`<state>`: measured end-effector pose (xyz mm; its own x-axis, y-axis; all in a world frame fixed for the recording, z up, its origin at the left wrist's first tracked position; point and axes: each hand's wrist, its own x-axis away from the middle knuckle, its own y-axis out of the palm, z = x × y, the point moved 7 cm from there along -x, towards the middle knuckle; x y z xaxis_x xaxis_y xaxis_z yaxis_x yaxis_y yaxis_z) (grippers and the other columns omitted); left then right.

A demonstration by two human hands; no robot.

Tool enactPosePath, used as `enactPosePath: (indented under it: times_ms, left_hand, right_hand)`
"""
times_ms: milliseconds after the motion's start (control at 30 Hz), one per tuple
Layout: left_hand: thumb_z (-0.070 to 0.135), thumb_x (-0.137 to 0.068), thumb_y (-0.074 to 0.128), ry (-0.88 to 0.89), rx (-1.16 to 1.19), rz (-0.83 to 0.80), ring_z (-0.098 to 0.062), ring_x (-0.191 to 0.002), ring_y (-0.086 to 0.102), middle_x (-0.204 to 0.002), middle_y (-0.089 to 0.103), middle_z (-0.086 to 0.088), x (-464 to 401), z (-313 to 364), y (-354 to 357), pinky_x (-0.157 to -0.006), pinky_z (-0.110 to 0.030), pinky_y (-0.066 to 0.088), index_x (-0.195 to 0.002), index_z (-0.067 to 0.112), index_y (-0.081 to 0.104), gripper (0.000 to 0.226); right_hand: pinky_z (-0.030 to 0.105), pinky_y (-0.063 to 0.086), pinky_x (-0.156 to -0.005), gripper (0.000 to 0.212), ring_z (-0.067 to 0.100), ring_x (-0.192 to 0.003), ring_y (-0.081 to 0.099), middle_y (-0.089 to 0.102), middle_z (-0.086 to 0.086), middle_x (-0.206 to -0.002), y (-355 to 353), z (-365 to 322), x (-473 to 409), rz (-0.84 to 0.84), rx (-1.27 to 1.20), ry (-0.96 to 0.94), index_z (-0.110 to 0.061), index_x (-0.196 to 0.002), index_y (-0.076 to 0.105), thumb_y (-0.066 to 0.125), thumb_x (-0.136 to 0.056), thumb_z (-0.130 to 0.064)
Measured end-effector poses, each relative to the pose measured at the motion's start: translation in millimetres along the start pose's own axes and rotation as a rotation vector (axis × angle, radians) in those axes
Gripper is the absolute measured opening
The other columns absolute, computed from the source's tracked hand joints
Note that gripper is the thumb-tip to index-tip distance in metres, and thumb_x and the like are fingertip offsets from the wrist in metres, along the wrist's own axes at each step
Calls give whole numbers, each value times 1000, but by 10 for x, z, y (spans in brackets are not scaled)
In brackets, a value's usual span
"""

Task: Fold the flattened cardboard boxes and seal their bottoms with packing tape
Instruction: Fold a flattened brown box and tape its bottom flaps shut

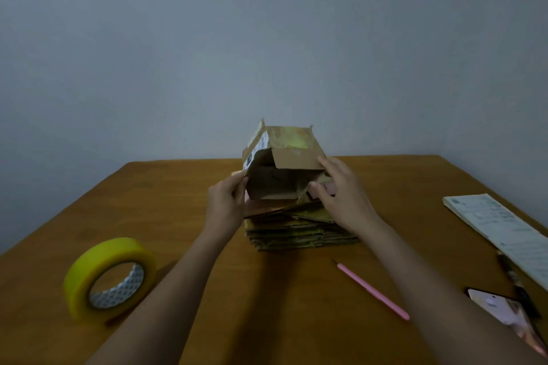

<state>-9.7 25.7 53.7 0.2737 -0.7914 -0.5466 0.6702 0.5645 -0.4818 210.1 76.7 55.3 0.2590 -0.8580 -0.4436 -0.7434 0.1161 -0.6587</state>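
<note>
A small brown cardboard box [284, 154], partly opened out, is held up above a stack of flattened cardboard boxes [299, 231] in the middle of the wooden table [178, 187]. Its open end faces me, with one flap folded across the top. My left hand [226, 204] grips the box's left side near a white label. My right hand [341, 195] holds the right side, fingers on the folded flap and thumb at the lower flap. A yellow roll of packing tape [108, 278] stands on the table at the left, apart from both hands.
A pink pen-like tool [373, 290] lies right of centre. A white printed pad [501, 231] lies along the right edge, with a dark pen [516, 284] and a phone [510, 314] beside it. A grey wall rises behind the table.
</note>
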Motion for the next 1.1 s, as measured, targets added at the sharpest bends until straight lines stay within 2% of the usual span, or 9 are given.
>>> enactPosePath:
  times_ms: [100, 233, 300, 367, 500, 600, 700, 867, 1100]
  left_hand:
    - [7, -102, 48, 42, 60, 59, 2, -68, 59, -80, 66, 8, 124, 217, -201, -57, -11, 45, -114, 8, 71, 26]
    - [10, -103, 48, 2, 164, 107, -19, -75, 65, -78, 65, -2, 341, 462, -428, -69, -41, 60, -99, 6, 69, 22]
    - [9, -103, 46, -7, 209, 117, -6, -67, 62, -74, 58, -1, 469, 652, -533, -60, -25, 56, -102, 2, 68, 22]
    - [9, -103, 46, 4, 235, 112, 0, -69, 65, -70, 56, -8, 590, 797, -624, -61, -26, 54, -101, -2, 66, 23]
    - [15, -103, 47, 0, 262, 72, -31, -82, 70, -81, 67, -18, 777, 897, -762, -67, -39, 63, -93, 3, 68, 26]
    - [15, -103, 49, 44, 234, 69, -26, -79, 71, -86, 70, -15, 925, 1052, -896, -60, -33, 62, -90, 4, 67, 25]
    - [13, -102, 51, 86, 219, 62, -20, -73, 71, -83, 69, -17, 1048, 1230, -1020, -54, -26, 59, -89, 0, 67, 25]
    - [16, -99, 55, 43, 94, -7, -20, -51, 67, -71, 67, -25, 1131, 1339, -1152, -51, -36, 59, -83, -11, 68, 34]
    - [18, -96, 61, -184, -21, -151, -18, -60, 68, -76, 69, -8, 1253, 904, -1070, -46, -18, 52, -97, 1, 73, 21]
  right_hand:
    - [39, 26, -118, 58, 13, -145, 23, 26, -6, -158, -128, -186, 148, -28, -17, -49, -25, -152, 30, 53, -99, -30]
    - [43, 32, -116, 58, 11, -143, 28, 29, -9, -157, -302, -416, 396, -30, -57, -99, -25, -153, 29, 53, -99, -27]
    - [39, 39, -111, 58, 12, -139, 36, 32, -8, -155, -398, -525, 519, -11, -117, -117, -24, -152, 31, 54, -99, -24]
    - [28, 45, -104, 56, 13, -133, 44, 37, -8, -152, -501, -609, 638, 4, -200, -112, -22, -151, 35, 56, -98, -21]
    - [10, 42, -83, 51, 6, -112, 55, 44, -5, -147, -720, -690, 858, 30, -218, -48, -24, -147, 42, 55, -98, -16]
    - [3, 44, -66, 43, -3, -88, 61, 59, -4, -132, -934, -778, 1004, 127, -227, -43, -20, -138, 54, 56, -96, -9]
    - [8, 48, -68, 33, 0, -88, 63, 64, -9, -120, -1094, -892, 1123, 173, -266, -40, -21, -127, 63, 58, -96, -13]
    - [34, 53, -64, 18, 16, -75, 62, 71, 4, -88, -1110, -902, 1226, 73, -324, 95, -22, -98, 72, 62, -92, -9]
    - [39, 53, -66, 22, 26, -77, 62, 71, 5, -96, -733, -485, 1326, -61, -411, 284, -23, -90, 75, 58, -93, -9]
